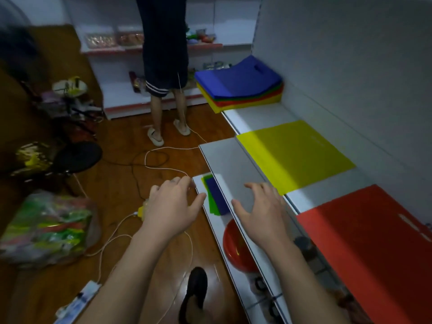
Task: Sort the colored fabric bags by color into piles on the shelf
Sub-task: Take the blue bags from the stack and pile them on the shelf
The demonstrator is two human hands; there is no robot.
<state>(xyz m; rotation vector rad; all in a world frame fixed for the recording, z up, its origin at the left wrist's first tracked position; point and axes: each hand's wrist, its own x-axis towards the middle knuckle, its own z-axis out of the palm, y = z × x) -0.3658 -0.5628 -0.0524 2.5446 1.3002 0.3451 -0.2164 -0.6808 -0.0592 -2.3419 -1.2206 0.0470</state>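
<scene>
A mixed stack of fabric bags (240,87) lies at the far end of the white shelf (261,114), blue on top with green, red and yellow layers under it. A single yellow bag (294,155) lies flat in the middle of the shelf. A red bag (364,242) lies flat at the near end. On a lower shelf, blue and green bags (215,197) show. My left hand (170,204) hovers over the floor beside that lower shelf, fingers relaxed and holding nothing. My right hand (259,211) hovers over the shelf's grey front ledge (231,164), fingers spread and empty.
A person (166,66) stands at the far shelving, back turned. Cables (159,160) loop over the wooden floor. A plastic sack of coloured items (46,228) sits at the left. A red bowl (236,246) sits on the lower shelf. My dark shoe (194,293) is below.
</scene>
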